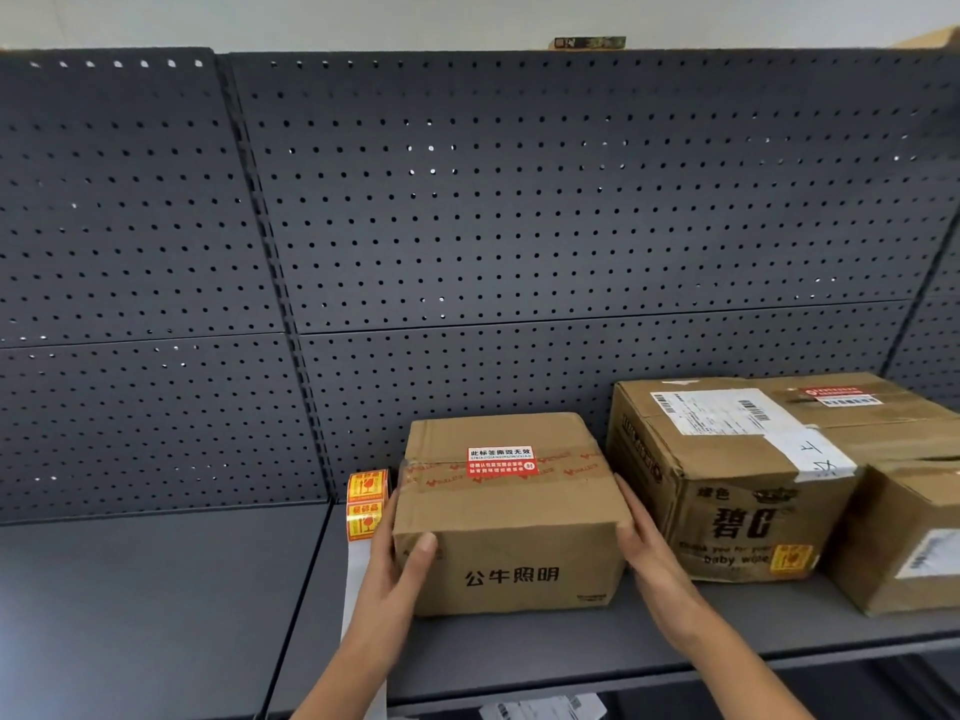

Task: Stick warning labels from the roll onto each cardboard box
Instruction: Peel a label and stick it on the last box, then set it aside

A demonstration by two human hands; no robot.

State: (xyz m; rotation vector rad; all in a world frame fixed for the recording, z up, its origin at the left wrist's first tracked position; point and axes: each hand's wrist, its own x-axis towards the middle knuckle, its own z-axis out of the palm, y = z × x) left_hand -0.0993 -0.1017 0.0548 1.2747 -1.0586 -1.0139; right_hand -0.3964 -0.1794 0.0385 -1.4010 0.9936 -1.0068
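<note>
A small cardboard box (511, 517) with black Chinese print and a red seal sticker on its tape stands on the grey shelf (156, 605). My left hand (400, 558) holds its left side, thumb on the front face. My right hand (641, 543) lies flat against its right side with straight fingers. Just left of the box stands the roll of orange warning labels (366, 504), its white backing strip (358, 589) trailing toward me, partly behind my left forearm. A larger box (727, 475) on the right carries an orange warning label (790, 558) low on its front.
A third box (904, 543) sits at the far right, partly cut off. A dark pegboard wall (467, 226) backs the shelf. The shelf's front edge runs below my forearms, with papers (545, 709) visible underneath. The shelf section to the left is bare.
</note>
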